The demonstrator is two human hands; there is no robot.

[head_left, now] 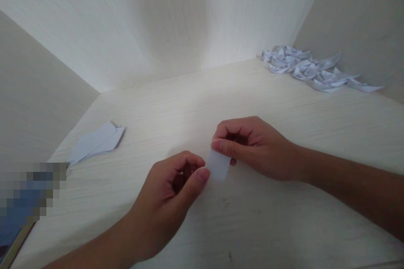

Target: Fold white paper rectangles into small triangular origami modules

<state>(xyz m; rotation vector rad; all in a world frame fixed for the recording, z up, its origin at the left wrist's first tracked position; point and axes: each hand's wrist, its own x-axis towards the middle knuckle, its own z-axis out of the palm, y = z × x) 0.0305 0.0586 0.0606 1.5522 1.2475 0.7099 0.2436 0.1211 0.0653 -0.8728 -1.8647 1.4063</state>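
Note:
A small white piece of paper (219,165) is held between my two hands above the pale table. My left hand (176,185) pinches its left edge between thumb and fingertips. On the upper right, my right hand (249,147) grips the paper with the thumb on top and the fingers curled behind. The piece looks flat and roughly rectangular; whether it is folded I cannot tell. Part of its upper edge is hidden under the right thumb.
A stack of white paper sheets (96,143) lies at the left of the table (176,109). Several folded white paper shapes (309,69) are heaped in the back right corner. Pale panels (176,21) enclose the back and sides. A blurred-out patch (28,201) covers the lower left.

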